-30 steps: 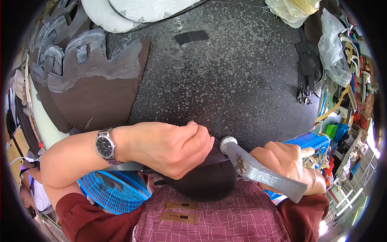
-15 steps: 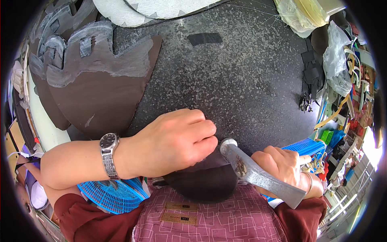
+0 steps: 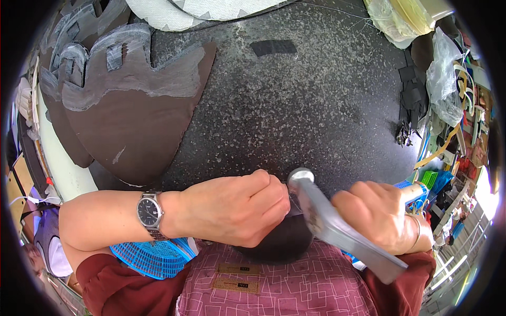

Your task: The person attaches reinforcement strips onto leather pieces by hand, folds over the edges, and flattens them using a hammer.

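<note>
My left hand (image 3: 240,209), with a steel watch on its wrist, is closed on a dark brown, leather-like piece (image 3: 287,239). This piece has a rounded end hanging over the table's near edge onto my lap. Its part under the fingers is hidden. In my right hand (image 3: 371,213) is a metal hammer (image 3: 337,224), its round face near my left fingertips and its long flared end pointing toward my lap. The hammer's handle is mostly behind the head and my fingers. Whether the round face touches the piece I cannot tell.
Brown cut pieces (image 3: 126,126) with greyish coated edges lie stacked at the left of the black speckled table (image 3: 295,116). A black strip (image 3: 274,48) lies farther back, white pieces (image 3: 211,10) at the far edge. Black scraps (image 3: 411,95) and plastic bags (image 3: 443,79) are at right. A blue basket (image 3: 150,258) stands below my left forearm.
My left hand has come nearer to me, with the dark brown piece still in it. The hammer has shifted slightly with my right hand and its head is tilted differently.
</note>
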